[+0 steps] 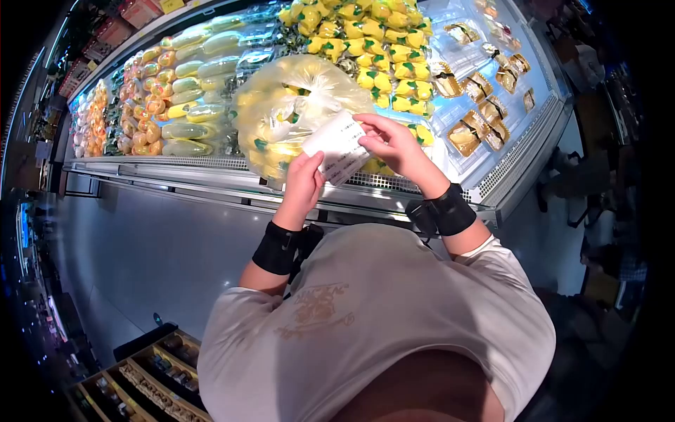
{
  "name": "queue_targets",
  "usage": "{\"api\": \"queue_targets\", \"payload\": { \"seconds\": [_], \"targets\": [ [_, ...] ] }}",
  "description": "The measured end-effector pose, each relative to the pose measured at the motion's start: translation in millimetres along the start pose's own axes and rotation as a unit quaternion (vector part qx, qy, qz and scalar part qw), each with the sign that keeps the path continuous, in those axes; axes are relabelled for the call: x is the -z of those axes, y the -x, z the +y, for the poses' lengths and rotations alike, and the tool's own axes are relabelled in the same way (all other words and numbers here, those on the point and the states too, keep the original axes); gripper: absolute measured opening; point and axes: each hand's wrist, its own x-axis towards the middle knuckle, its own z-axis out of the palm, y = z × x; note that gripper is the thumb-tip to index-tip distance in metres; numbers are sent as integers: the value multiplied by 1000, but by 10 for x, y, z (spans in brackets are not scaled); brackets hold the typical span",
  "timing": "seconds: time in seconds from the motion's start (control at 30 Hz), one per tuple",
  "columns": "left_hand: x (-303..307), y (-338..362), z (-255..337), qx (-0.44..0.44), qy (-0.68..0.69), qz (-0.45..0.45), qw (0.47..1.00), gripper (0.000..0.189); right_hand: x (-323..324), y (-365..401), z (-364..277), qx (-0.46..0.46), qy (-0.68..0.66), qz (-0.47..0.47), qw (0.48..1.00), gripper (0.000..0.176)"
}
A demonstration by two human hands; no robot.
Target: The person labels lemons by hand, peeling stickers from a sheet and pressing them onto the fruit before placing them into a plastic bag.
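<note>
A white sheet of printed labels point(335, 146) is held out in front of my chest, several rows of small dark print on it. My left hand point(304, 181) pinches its lower left edge, thumb on top. My right hand point(398, 146) grips its upper right side between thumb and fingers. Just behind the sheet, a big translucent plastic bag point(261, 105) rests on the front of the chilled display. Through its film show yellow packs with green marks, like the yellow packs point(371, 48) stacked behind it. The sheet hides part of the bag.
The chilled display case point(204, 160) runs across in front of me. It holds green wrapped produce point(188, 131) and round orange packs point(144, 105) on the left, and gold-trimmed trays point(467, 135) on the right. A wooden shelf unit point(151, 380) stands at lower left.
</note>
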Motion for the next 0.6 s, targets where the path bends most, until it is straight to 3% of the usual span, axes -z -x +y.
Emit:
{"api": "queue_targets", "payload": {
  "seconds": [0.1,0.2,0.43,0.53,0.6],
  "targets": [
    [-165,36,-18,-69,31,-45,996,41,-14,-61,-82,-53,14,-28,998,41],
    [-188,266,61,-90,67,-26,993,42,-191,-42,47,71,148,-71,984,43],
    [-103,384,3,-103,137,7,985,41,-353,-77,53,107,114,-58,986,34],
    [-116,427,33,-98,148,22,984,39,-386,-105,-4,152,205,-46,966,29],
    [-153,448,38,-98,136,59,984,39,-396,-129,74,258,192,-21,947,27]
  ]
}}
